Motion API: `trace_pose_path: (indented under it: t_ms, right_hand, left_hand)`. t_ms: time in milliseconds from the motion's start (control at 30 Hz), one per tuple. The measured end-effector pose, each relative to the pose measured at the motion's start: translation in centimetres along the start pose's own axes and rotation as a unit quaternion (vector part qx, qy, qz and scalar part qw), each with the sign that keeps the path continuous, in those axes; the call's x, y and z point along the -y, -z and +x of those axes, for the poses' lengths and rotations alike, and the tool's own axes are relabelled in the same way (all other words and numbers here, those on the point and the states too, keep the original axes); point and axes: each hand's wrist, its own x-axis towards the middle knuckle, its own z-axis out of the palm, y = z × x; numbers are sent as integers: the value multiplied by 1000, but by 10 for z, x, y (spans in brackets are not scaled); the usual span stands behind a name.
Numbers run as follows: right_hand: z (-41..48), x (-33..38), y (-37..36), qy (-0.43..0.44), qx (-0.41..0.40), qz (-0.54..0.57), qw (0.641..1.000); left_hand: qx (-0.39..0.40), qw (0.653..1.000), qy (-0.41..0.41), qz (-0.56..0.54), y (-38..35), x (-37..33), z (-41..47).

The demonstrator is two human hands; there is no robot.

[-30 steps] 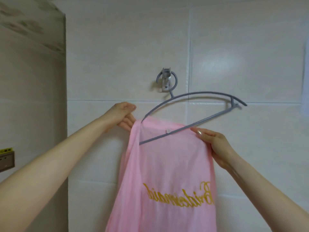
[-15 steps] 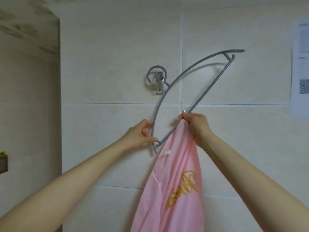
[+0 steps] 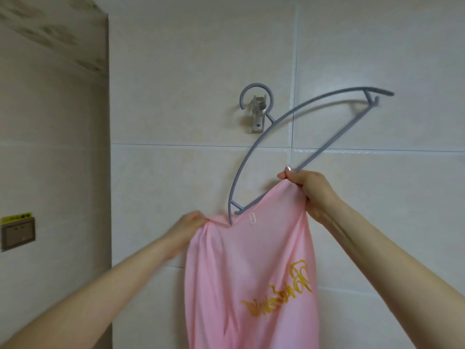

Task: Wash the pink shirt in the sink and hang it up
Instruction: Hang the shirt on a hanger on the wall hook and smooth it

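The pink shirt point(image 3: 251, 273) with gold lettering hangs from my two hands in front of the tiled wall. A grey plastic hanger point(image 3: 276, 127) hooks on a metal wall hook point(image 3: 258, 117) and is tilted steeply, its lower left end poking into the shirt's top edge. My left hand point(image 3: 187, 226) grips the shirt's upper left corner, just left of the hanger's low end. Higher up, my right hand point(image 3: 308, 190) pinches the shirt's upper right edge against the hanger's straight bar. The sink is out of sight.
A beige wall column point(image 3: 55, 147) stands at the left with a wall socket point(image 3: 17, 233) on it. White tiles point(image 3: 377, 222) cover the wall behind the hanger.
My left hand has let go of the hanger's low end and moved down-left, taking the shirt's left corner and spreading the cloth. The hanger is less steeply tilted.
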Motion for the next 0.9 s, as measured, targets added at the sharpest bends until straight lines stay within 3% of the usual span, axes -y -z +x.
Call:
trace_pose_path:
  t_ms: [133, 200, 300, 433, 567, 733, 900]
  right_hand:
    - [-8, -23, -6, -29, -2, 13, 1000]
    - [-13, -37, -12, -47, -11, 35, 998]
    - [-13, -39, -23, -55, -20, 57, 997]
    - [-5, -12, -29, 1, -35, 86, 996]
    - [-10, -8, -35, 43, -11, 84, 995]
    - [-21, -24, -38, 58, 28, 83, 994]
    - [-12, -13, -37, 26, -14, 139, 990]
  left_hand:
    - [-135, 989, 25, -54, 22, -40, 27]
    - [-154, 983, 59, -77, 24, -59, 37]
    - [-106, 990, 30, -83, 14, -90, 33]
    - [106, 972, -57, -200, 14, -116, 7]
    - [13, 988, -145, -54, 9, -108, -4]
    - [-6, 979, -193, -66, 11, -91, -10]
    - [-57, 972, -224, -46, 3, -119, 5]
